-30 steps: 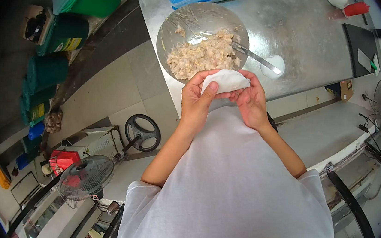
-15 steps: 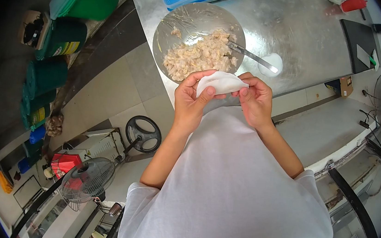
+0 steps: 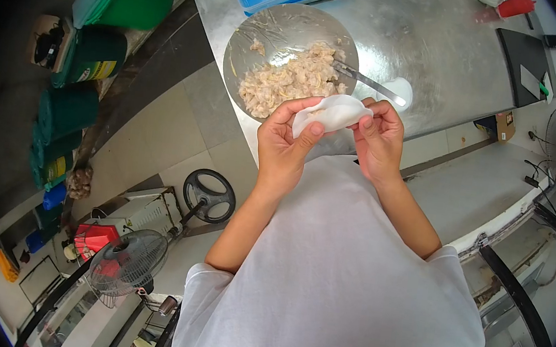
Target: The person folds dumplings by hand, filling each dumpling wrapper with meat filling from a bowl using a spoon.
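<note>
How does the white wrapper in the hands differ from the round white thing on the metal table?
The white wrapper is folded into a half-moon; the round white thing has a rounded outline. The white wrapper is held up by the left hand and right hand; the round white thing rests on the metal table, partly hidden by the metal utensil. Both are white.
</note>
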`<act>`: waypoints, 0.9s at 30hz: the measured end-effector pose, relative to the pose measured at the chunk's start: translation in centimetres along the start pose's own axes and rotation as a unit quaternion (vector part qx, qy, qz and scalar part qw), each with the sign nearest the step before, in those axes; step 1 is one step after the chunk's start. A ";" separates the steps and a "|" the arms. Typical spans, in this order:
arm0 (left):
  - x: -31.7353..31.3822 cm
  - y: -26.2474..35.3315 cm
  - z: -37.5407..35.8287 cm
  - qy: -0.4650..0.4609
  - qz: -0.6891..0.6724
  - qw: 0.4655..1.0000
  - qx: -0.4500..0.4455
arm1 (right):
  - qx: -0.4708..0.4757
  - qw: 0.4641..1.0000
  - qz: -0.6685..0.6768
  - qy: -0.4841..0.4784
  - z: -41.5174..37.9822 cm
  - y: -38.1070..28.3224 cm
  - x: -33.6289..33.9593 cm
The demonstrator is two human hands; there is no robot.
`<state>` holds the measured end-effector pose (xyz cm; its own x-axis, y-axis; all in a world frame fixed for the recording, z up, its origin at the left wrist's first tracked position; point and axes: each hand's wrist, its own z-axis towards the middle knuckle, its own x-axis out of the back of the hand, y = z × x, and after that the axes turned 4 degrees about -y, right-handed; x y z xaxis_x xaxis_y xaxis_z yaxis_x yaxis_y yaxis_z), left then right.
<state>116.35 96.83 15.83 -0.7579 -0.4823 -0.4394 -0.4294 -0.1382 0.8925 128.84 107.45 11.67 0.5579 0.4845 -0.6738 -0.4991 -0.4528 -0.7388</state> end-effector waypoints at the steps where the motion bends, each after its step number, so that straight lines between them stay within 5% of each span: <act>1: 0.0 0.1 0.0 0.000 0.016 1.000 0.000 | 0.008 1.000 -0.012 -0.002 0.1 -0.1 -0.1; 7: 0.0 1.3 0.0 -0.013 0.024 1.000 -0.014 | 0.087 0.946 -0.292 -0.110 1.4 -3.0 -0.2; 16: 1.2 0.9 0.4 -0.076 0.007 0.997 -0.004 | -0.006 0.979 -0.169 -0.116 1.8 -2.9 0.1; 27: 0.4 1.0 0.4 -0.023 -0.054 0.998 0.006 | -0.018 0.993 -0.086 -0.079 1.0 -1.7 -0.6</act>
<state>115.38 96.85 16.49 -0.7287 -0.4240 -0.5377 -0.5156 -0.1770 0.8383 128.68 108.69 13.37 0.5208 0.6672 -0.5325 -0.3801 -0.3773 -0.8445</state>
